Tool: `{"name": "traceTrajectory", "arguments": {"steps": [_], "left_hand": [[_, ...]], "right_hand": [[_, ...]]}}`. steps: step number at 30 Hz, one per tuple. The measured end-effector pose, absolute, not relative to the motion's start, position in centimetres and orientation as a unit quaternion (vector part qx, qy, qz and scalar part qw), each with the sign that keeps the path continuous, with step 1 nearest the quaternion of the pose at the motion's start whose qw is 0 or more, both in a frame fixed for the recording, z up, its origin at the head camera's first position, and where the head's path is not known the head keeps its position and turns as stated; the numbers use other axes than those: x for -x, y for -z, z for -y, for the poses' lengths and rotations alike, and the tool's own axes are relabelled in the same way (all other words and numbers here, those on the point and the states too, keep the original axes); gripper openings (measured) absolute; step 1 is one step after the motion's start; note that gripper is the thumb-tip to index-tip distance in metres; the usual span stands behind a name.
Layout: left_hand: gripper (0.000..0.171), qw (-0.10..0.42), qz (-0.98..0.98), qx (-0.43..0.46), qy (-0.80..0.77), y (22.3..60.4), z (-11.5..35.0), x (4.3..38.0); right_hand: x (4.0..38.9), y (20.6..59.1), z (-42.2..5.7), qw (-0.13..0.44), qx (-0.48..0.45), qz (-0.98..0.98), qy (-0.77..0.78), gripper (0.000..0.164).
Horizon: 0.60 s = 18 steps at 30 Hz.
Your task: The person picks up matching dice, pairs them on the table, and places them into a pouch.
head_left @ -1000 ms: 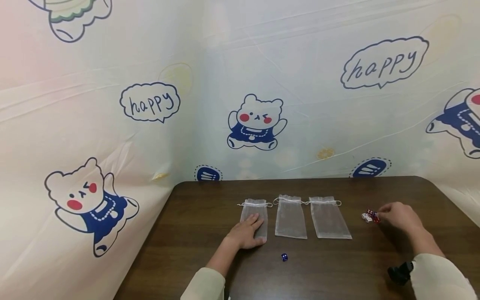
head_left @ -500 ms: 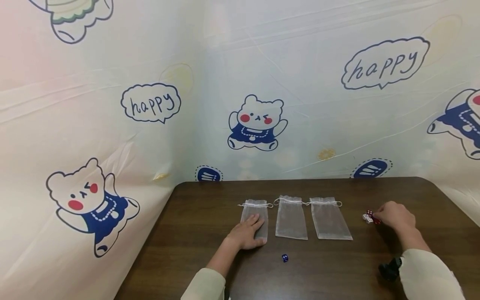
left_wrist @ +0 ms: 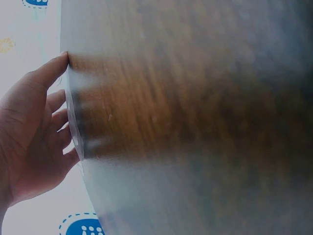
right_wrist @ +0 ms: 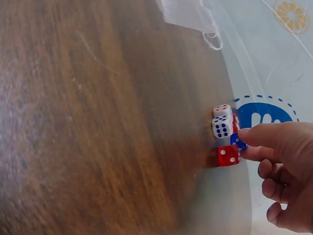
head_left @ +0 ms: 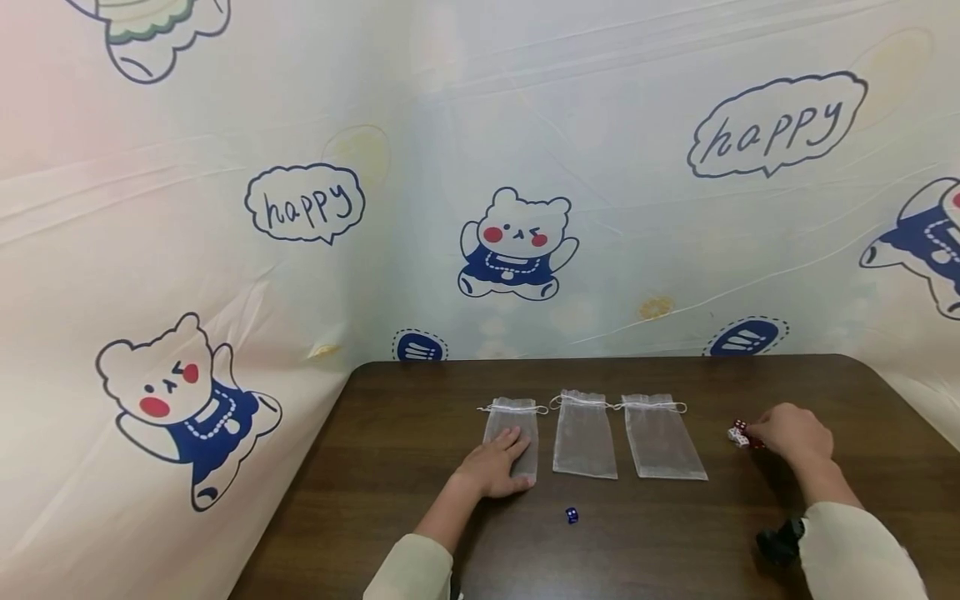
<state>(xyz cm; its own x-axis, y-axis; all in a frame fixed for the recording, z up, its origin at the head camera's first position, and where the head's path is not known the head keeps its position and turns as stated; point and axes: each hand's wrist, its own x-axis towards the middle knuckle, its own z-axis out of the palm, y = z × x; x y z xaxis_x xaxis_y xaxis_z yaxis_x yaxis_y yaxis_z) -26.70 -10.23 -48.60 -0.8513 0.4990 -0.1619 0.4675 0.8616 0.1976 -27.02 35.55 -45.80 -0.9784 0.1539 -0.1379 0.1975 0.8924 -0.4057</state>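
My left hand (head_left: 489, 468) lies with fingers spread over the leftmost white mesh drawstring bag (head_left: 527, 457). From the left wrist, the hand (left_wrist: 34, 127) shows with its fingertips down at the bag on the table. At the right, my right hand (head_left: 795, 433) is at a small cluster of dice. The right wrist view has its thumb and index finger pinching a blue die (right_wrist: 237, 142). Around that die sit a red die (right_wrist: 228, 155), white dice (right_wrist: 222, 127) and another red die (right_wrist: 235, 123) partly hidden behind them.
Two more mesh bags lie flat in the row, a middle bag (head_left: 585, 442) and a right bag (head_left: 663, 442). A lone blue die (head_left: 572, 515) sits nearer the front of the brown table (head_left: 660, 550). A printed fabric backdrop (head_left: 645, 208) stands behind and beside the table.
My right hand has moved slightly left and closer in over the dice cluster. The left hand stays on its bag, and the lone blue die has not moved.
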Motion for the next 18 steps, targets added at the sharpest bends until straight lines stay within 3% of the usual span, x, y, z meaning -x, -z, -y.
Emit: {"name": "traceTrajectory", "arguments": {"steps": [18], "left_hand": [[0.068,0.106,-0.959,-0.252,-0.074,48.8,10.3,26.9]], "right_hand": [[26.4,43.7,-33.1,-0.005,-0.036,-0.980,0.195,0.035]]}}
